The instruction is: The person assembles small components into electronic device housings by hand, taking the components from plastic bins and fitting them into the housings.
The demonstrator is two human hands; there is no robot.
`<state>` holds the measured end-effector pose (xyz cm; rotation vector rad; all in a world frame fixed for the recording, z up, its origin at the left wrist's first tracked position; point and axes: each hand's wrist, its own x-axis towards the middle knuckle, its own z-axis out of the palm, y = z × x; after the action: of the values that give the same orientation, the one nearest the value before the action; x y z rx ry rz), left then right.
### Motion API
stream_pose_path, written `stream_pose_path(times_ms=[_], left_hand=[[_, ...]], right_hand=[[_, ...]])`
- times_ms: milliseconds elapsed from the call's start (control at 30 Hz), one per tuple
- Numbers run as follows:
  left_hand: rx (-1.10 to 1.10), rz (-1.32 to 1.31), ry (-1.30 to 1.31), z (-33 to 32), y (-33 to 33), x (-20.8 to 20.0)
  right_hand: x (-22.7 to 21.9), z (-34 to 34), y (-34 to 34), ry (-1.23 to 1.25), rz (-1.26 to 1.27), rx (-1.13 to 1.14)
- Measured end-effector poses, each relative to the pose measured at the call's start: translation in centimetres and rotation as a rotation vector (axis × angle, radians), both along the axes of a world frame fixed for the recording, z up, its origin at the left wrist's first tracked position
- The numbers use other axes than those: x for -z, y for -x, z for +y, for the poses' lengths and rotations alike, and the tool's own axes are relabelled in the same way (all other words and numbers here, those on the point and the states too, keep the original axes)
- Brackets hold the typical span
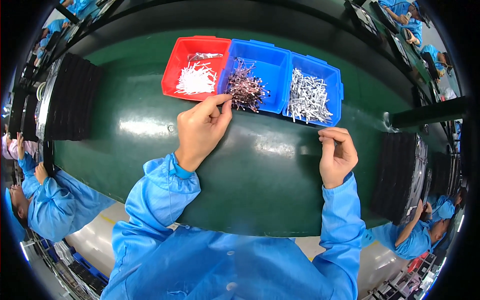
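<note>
My left hand (202,130) is at the front lip of the middle blue bin (272,75), thumb and forefinger nearly together beside a heap of thin copper-coloured parts with dark ends (246,87). Anything between those fingertips is too small to make out. Just in front of the right blue bin (334,80), my right hand (339,157) has its thumb and fingers pinched together; what they hold, if anything, cannot be seen. That bin contains many short silvery-white strips (309,97). To the left, a red bin (172,65) holds slim white sticks (196,80) and a small clear bag (205,56).
The bins stand side by side on a green tabletop (240,190). Stacks of black trays rise at the left (75,100) and right (395,175). A dark post (430,117) juts in at the right. Co-workers in blue sit at both sides.
</note>
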<state>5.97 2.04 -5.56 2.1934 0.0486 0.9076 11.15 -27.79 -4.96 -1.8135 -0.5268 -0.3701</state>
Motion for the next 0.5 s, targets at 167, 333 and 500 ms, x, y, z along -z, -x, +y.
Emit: stream_pose_path(times_ms=[167, 333, 500], left_hand=[[0.019, -0.019, -0.109, 0.6, 0.3, -0.4], [-0.037, -0.080, -0.546, 1.4, 1.5, -2.2], [0.049, 0.104, -0.369, 1.8, 3.2, -1.9]], right_hand=[[0.3, 0.0, 0.0, -0.002, 0.007, -0.004], [0.4, -0.2, 0.0, -0.011, 0.023, -0.003], [0.3, -0.2, 0.1, -0.026, 0.042, 0.013]])
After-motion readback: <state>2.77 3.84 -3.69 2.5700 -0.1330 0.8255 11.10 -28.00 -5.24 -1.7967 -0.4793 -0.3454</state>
